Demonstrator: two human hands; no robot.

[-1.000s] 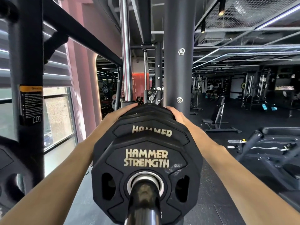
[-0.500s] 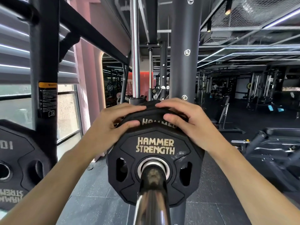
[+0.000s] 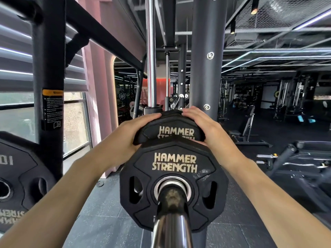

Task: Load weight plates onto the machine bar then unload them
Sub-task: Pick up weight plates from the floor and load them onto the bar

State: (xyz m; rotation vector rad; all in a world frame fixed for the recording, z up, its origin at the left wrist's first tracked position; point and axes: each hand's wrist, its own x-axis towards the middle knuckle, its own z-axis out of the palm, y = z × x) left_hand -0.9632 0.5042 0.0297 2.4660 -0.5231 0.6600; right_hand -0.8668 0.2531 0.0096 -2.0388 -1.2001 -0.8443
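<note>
Two black "Hammer Strength" plates sit on the chrome machine bar (image 3: 172, 228), which runs toward me. The front plate (image 3: 173, 185) is the nearer one. Behind it the rear plate (image 3: 174, 128) shows only its top edge and lettering. My left hand (image 3: 132, 131) grips the rear plate's upper left rim, fingers curled over the top. My right hand (image 3: 204, 126) grips its upper right rim the same way. The lower parts of the rear plate are hidden by the front plate.
A black upright post (image 3: 49, 83) with a warning label stands at left, with a stored plate (image 3: 19, 181) beside it. A thick grey column (image 3: 207, 56) and chrome guide rod (image 3: 151, 54) rise behind the plates. A bench (image 3: 247, 133) and other machines stand at right.
My hands moved from lying over the top of both plates to the outer rim of the rear plate. The rear plate's lettering now shows more above the front plate.
</note>
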